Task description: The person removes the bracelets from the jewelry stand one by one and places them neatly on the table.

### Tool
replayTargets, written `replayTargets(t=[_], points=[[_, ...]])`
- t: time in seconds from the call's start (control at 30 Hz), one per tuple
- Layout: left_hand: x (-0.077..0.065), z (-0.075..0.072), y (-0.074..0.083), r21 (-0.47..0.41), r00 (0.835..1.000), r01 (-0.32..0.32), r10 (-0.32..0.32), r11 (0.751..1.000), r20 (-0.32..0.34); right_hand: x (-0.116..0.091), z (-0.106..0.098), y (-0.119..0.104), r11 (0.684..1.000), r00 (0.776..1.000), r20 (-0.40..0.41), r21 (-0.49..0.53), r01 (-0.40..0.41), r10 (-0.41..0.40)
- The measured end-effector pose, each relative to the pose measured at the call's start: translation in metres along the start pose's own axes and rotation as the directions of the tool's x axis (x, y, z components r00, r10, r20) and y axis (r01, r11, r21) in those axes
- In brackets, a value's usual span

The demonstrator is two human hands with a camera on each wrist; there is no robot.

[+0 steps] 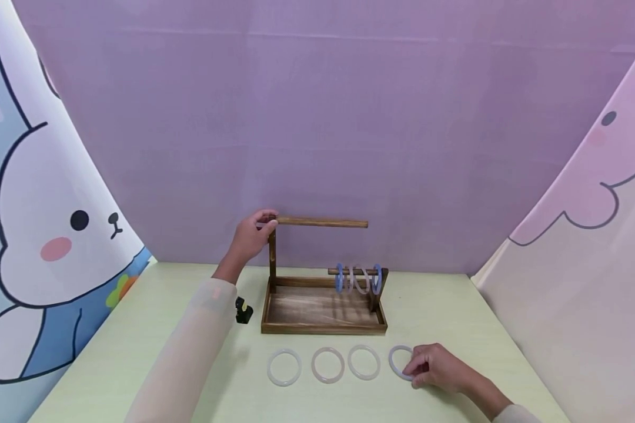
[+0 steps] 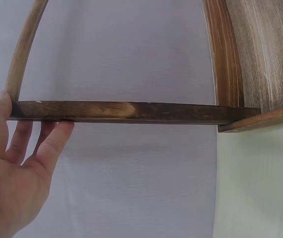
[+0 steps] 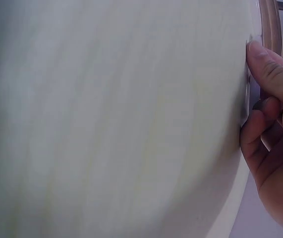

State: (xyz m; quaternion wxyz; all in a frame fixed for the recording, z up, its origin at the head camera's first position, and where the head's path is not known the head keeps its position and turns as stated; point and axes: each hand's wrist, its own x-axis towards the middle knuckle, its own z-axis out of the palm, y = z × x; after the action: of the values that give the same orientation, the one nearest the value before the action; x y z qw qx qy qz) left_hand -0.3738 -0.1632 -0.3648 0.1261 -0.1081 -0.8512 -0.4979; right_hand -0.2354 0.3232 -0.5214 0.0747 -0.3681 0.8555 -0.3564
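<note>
My left hand [image 1: 251, 238] grips the top of the tall post [image 2: 106, 112] of a dark wooden bangle stand [image 1: 323, 330], thumb and fingers on either side of the corner. From that corner the upper bar [image 1: 323, 222] reaches right, bare. On the shorter lower bar hang several bangles, among them a blue bangle [image 1: 340, 278] at its free end. Low on the right, my right hand [image 1: 441, 367] pinches the edge of a pale lavender bangle [image 1: 391, 359] at the tabletop; its fingers cover the bangle's right side.
Left of the held bangle, a whitish bangle [image 1: 364, 378], a pinkish bangle [image 1: 328, 381] and a pale greenish bangle [image 1: 284, 383] lie flat in a row before the stand. A small black object [image 1: 244, 311] stands beside the tray. A purple cloth [image 1: 317, 117] hangs behind the table.
</note>
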Motion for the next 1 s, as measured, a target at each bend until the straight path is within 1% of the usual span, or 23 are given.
replayTargets(t=[0.4, 0.5, 0.67, 0.83, 1.0], points=[[-0.001, 0.0, 0.001, -0.007, 1.0, 0.004, -0.004, 1.0, -0.002, 0.003, -0.003, 0.001, 0.998, 0.998, 0.032, 0.03, -0.063, 0.062], [-0.002, 0.0, 0.002, -0.009, 1.0, 0.006, -0.006, 1.0, 0.001, 0.005, -0.008, -0.003, 0.999, 0.999, 0.013, 0.028, -0.044, 0.043], [-0.001, 0.0, 0.0, -0.006, 1.0, 0.003, -0.003, 1.0, 0.001, 0.015, -0.019, -0.016, 1.0, 0.998, -0.061, 0.008, -0.001, 0.002], [-0.002, 0.0, 0.0, -0.004, 1.0, 0.009, -0.009, 1.0, 0.003, 0.026, -0.025, -0.025, 0.999, 0.991, -0.133, -0.053, -0.001, -0.006], [-0.002, 0.0, 0.001, 0.0, 1.0, 0.004, -0.004, 1.0, 0.001, 0.038, -0.028, -0.031, 0.995, 0.989, -0.146, -0.098, -0.014, 0.0]])
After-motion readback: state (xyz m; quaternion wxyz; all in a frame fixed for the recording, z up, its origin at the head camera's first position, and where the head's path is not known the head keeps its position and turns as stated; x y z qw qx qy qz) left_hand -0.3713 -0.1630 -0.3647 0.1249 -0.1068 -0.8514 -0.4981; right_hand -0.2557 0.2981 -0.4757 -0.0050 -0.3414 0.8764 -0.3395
